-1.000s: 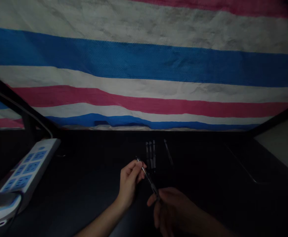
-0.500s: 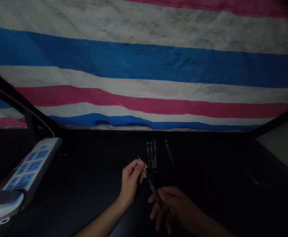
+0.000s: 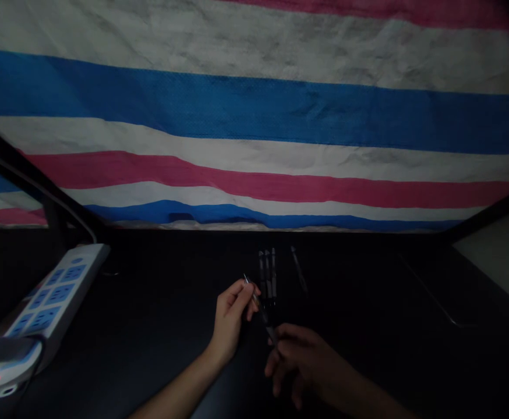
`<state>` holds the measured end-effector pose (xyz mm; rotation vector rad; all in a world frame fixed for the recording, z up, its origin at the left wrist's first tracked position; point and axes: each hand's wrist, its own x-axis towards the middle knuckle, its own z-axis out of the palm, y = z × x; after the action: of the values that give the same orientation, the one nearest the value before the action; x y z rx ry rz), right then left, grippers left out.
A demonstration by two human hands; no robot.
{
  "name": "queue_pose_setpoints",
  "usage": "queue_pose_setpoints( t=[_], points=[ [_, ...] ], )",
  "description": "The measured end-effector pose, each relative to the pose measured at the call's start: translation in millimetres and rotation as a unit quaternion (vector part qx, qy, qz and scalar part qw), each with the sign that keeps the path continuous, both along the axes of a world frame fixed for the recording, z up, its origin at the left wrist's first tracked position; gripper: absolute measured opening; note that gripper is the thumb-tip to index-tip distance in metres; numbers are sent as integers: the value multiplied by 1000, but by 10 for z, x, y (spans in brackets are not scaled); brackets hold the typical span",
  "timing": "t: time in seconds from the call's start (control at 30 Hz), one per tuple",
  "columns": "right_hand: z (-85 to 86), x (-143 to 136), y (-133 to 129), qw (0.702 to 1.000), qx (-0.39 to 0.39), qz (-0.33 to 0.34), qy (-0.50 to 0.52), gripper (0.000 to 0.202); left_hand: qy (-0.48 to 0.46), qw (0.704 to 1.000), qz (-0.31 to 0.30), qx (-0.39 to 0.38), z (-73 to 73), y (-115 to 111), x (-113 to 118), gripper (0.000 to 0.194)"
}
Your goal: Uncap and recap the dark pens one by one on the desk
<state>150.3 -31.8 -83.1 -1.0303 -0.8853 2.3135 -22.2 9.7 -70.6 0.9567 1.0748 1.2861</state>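
Observation:
My left hand [image 3: 232, 314] pinches a slim dark pen [image 3: 262, 314] near its pointed metal-looking tip, which points up and to the left. At the pen's lower end, my right hand [image 3: 296, 355] grips it between thumb and forefinger, with the other fingers loosely curled below. The pen slants down to the right between the hands, above the dark table. Just beyond my left fingers lie three pens [image 3: 268, 273] side by side. Another pen [image 3: 299, 269] lies apart, to their right. Dim light hides the finer details of the pens.
A white power strip [image 3: 57, 291] with blue socket faces is at the left. In front of it sits a white plug-in device [image 3: 1, 364] with a red light and a dark cable. A dark flat slab [image 3: 451, 317] lies right. Striped sheeting [image 3: 254, 110] hangs behind the black table [image 3: 149, 326].
My right hand has shifted slightly up along the pen, its fingers drawn in a little. My left hand and the pens on the table stay almost where they were.

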Motion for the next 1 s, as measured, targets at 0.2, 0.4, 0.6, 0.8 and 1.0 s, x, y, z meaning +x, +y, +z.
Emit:
queue_pose_setpoints(
  t=[0.2, 0.4, 0.6, 0.8, 1.0],
  points=[
    [50, -4, -2, 1000, -5, 1, -14, 36, 1, 1000, -2, 3, 2, -3, -5, 31],
    [74, -1, 11, 1000, -12, 23, -3, 40, -4, 1000, -2, -1, 4, 17, -8, 32],
    [87, 3, 13, 1000, -8, 23, 4, 41, -3, 1000, 5, -2, 32, 17, -5, 31],
    [113, 21, 13, 1000, -1, 24, 16, 35, -4, 1000, 8, -4, 23, 18, -4, 31],
    [58, 16, -3, 998, 5, 61, -21, 31, -2, 1000, 2, -2, 15, 30, -12, 32]
  ],
)
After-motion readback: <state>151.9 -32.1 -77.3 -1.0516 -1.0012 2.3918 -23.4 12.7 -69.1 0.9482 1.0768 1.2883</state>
